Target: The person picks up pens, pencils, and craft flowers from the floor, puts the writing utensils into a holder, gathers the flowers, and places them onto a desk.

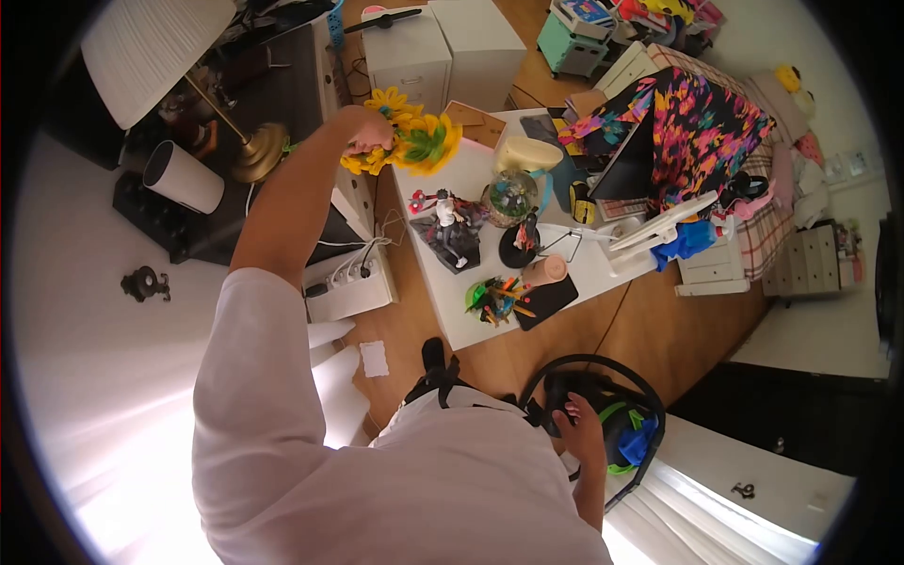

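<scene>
My left hand (pixel 369 130) reaches far out at the upper left, its fingers closed round a bunch of yellow flowers (pixel 431 143) with green leaves. The bunch is over the left corner of a white desk (pixel 438 301). Below it on the desk stand a figurine (pixel 447 224) on a dark base and a glass bowl (pixel 511 198) with greenery inside. Low on my right side hangs my right hand (pixel 580 429), holding nothing, with its fingers loosely bent and apart. Behind that hand a vacuum cleaner (pixel 617 428) with a black hose stands on the floor.
A green pen holder (pixel 490 299), a pink cup (pixel 544 271) and a monitor (pixel 664 226) occupy the desk. To the left a lamp (pixel 259 151) and a white cylinder (pixel 184 177) stand on a dark cabinet. Cables run beside a white box (pixel 353 290). White drawers (pixel 410 56) stand beyond.
</scene>
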`<state>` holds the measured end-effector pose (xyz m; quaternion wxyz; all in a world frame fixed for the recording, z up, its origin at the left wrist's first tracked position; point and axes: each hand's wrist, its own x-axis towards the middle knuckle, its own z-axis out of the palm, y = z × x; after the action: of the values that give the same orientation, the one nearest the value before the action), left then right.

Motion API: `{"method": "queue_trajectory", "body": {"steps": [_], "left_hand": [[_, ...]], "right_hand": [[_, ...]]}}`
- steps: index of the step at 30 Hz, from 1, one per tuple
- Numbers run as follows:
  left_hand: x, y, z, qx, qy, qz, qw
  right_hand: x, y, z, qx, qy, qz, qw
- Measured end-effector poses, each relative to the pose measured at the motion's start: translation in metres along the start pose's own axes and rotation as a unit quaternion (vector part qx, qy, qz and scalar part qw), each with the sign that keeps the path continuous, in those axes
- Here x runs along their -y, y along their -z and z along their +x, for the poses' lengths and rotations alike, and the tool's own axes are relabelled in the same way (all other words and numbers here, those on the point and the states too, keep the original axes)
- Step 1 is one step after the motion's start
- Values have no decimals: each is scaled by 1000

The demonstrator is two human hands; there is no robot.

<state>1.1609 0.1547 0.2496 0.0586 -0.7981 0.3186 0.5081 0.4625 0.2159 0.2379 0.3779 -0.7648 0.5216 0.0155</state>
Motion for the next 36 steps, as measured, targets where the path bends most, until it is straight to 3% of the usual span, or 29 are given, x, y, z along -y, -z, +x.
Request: {"method": "queue_trajectory", "body": {"steps": [4,5,8,9,11,12,14,16,17,19,20,21,25,28,30,32,36], "left_hand": [[-16,2,-32,-94,-89,16,991],[-21,1,-45,-200,-141,29,969],[-44,-28,-84,-487,-277,97,822],[-62,-33,-106,-537,-275,175,778],[-101,-42,-140,-547,-350,192,736],[-120,-54,-145,-560,-494,97,658],[-180,-90,-198,-487,-547,-45,680],[-238,-128,-250,-395,-568,-165,703],[-257,-149,-278,-433,-612,-122,650],[-287,-182,-313,-435,-613,-12,660],[-300,-197,-321,-395,-565,50,723],[-310,-214,-326,-399,-558,52,726],[-340,-274,-307,-413,-582,102,693],[-354,-315,-289,-408,-611,54,676],[-360,-335,-287,-354,-645,82,672],[-368,-360,-285,-378,-629,132,667],[-373,-389,-279,-412,-634,172,632]], "right_hand": [[35,17,2,-37,-34,57,997],[55,26,5,-52,-36,108,992],[104,49,25,-53,-3,209,976],[120,57,32,-31,27,254,966],[168,64,43,14,111,290,951],[201,66,47,13,170,312,935],[241,66,58,6,245,330,911],[254,71,62,-10,401,326,856],[238,71,65,-16,414,325,850],[205,71,68,-46,409,400,819],[189,71,67,-58,397,449,798],[173,73,65,-70,384,494,777],[108,91,49,-63,342,622,702],[68,104,37,-32,332,646,686],[55,108,30,-21,327,658,678],[51,115,19,-9,239,788,568],[25,113,12,31,274,809,520]]}}
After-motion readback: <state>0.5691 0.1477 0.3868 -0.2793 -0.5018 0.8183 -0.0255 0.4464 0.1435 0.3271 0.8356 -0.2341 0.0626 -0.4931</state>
